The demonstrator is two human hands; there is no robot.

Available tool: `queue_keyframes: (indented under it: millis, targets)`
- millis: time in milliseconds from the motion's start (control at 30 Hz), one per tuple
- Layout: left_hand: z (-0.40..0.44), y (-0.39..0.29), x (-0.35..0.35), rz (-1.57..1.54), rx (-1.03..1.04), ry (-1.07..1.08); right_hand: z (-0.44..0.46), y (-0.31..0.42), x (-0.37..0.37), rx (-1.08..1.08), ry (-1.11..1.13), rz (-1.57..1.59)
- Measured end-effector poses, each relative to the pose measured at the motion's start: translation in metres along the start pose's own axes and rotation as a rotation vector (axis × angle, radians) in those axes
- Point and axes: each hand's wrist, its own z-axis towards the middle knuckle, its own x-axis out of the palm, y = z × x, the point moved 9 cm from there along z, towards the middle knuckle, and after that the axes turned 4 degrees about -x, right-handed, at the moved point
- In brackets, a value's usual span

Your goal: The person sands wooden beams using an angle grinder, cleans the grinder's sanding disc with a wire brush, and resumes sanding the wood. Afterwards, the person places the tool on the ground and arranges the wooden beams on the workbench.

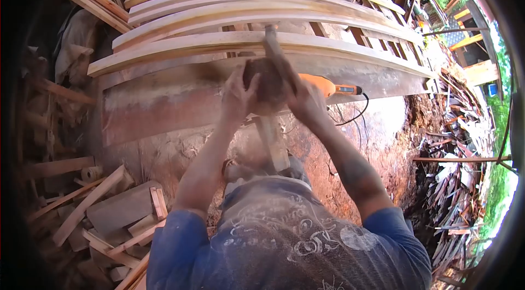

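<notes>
Both my hands are together over the near side of the bench. My left hand (236, 96) is closed against the left side of a dark, blurred block-like thing (265, 85), whose kind I cannot make out. My right hand (307, 103) is closed around the lower end of a greyish stick (275, 47), on the block's right side. Just beyond that hand is an orange power tool (317, 83) with a black cord; whether the hand touches it is hidden. A pale strip of wood (272, 145) sticks out below the block, toward my body.
Several long curved wooden pieces (246, 40) lie across the bench (142, 109). Wood offcuts (104, 208) are heaped at the lower left. Splintered scraps (459, 180) pile up on the right. The tool's black cord (361, 112) loops down beside the bench.
</notes>
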Motion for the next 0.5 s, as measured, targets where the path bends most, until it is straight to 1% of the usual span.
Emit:
queue_keyframes:
  millis: [67, 100, 167, 233, 300, 333, 367, 400, 467, 500]
  targets:
    - [-0.005, 0.004, 0.0, -0.166, -0.041, -0.01, 0.043, -0.014, 0.009, 0.154, 0.075, -0.042]
    - [-0.006, 0.002, -0.001, -0.172, -0.03, -0.02, 0.039, -0.01, 0.005, 0.12, 0.056, 0.0]
    - [-0.005, 0.003, -0.002, -0.066, 0.015, -0.038, 0.034, -0.001, -0.006, 0.031, 0.012, 0.074]
    - [-0.003, 0.002, -0.005, -0.009, 0.041, -0.068, -0.021, -0.035, 0.007, 0.036, 0.03, -0.04]
    - [-0.006, -0.004, -0.006, 0.008, 0.043, -0.095, -0.087, -0.046, 0.002, 0.119, 0.043, -0.063]
    - [-0.006, -0.005, -0.006, 0.0, 0.011, -0.082, -0.109, -0.045, -0.006, 0.207, 0.071, 0.021]
    - [-0.006, -0.006, -0.006, -0.003, -0.02, -0.064, -0.127, -0.044, -0.012, 0.3, 0.097, 0.11]
    - [-0.006, -0.004, -0.005, -0.003, -0.048, -0.039, -0.137, -0.045, -0.016, 0.308, 0.072, 0.114]
    - [-0.005, -0.003, -0.005, 0.012, -0.018, -0.068, -0.146, -0.048, -0.023, 0.32, 0.008, 0.121]
    - [-0.004, -0.002, -0.004, 0.019, 0.0, -0.079, -0.14, -0.043, -0.018, 0.278, 0.029, 0.079]
